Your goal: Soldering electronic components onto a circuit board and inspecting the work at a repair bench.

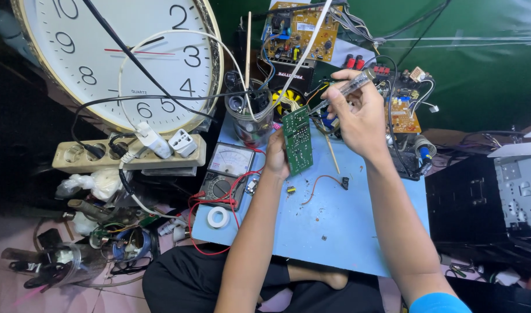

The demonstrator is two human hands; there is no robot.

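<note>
Head view: left hand grips the green circuit board upright over the blue work mat. Right hand is closed on a clear-handled tool, tip near the board's top edge. Work appears under way; board not yet set down.

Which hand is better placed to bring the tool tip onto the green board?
Right, most likely. The right hand already grips the clear-handled screwdriver, its tip near the green circuit board. The left hand is holding that board upright over the blue work board.
</note>
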